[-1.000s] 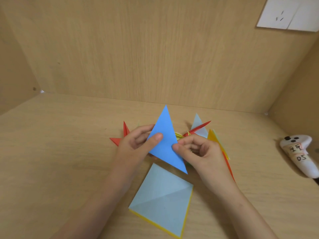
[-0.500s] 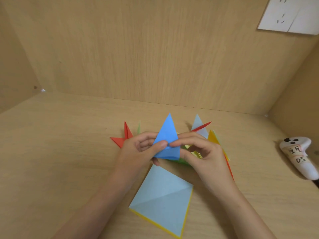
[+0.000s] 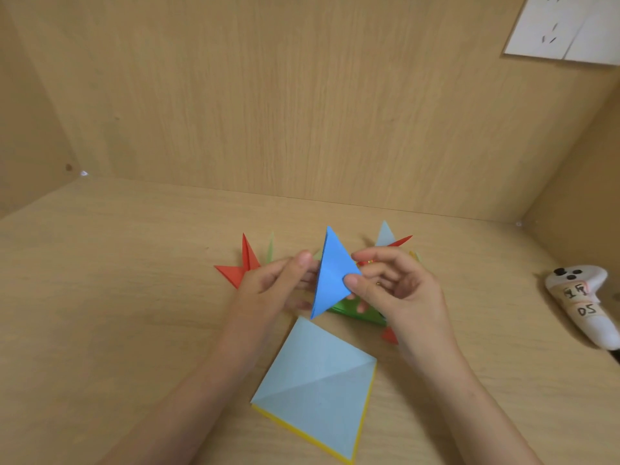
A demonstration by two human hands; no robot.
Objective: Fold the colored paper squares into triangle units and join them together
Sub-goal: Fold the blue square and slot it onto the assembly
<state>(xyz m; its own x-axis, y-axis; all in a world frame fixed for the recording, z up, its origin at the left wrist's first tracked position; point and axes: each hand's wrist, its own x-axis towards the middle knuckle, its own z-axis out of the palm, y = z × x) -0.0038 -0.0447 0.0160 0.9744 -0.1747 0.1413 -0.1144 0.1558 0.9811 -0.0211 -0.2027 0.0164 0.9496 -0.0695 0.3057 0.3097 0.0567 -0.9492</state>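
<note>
Blue unit reopened taller above the paper stack, R hand pinching its corner, L hand loose behind, no grip; best align edges, then crease firmly.

the left hand and right hand are bare, as are both forearms. the fingernails look short and plain.

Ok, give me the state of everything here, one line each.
blue triangle, folded, held in the air.
right hand, pinches the blue triangle's right corner.
left hand, fingers straight at its left edge.
paper squares, stacked flat, top one creased diagonally.
joined units, lying behind the hands.
controller, lying untouched.
</note>
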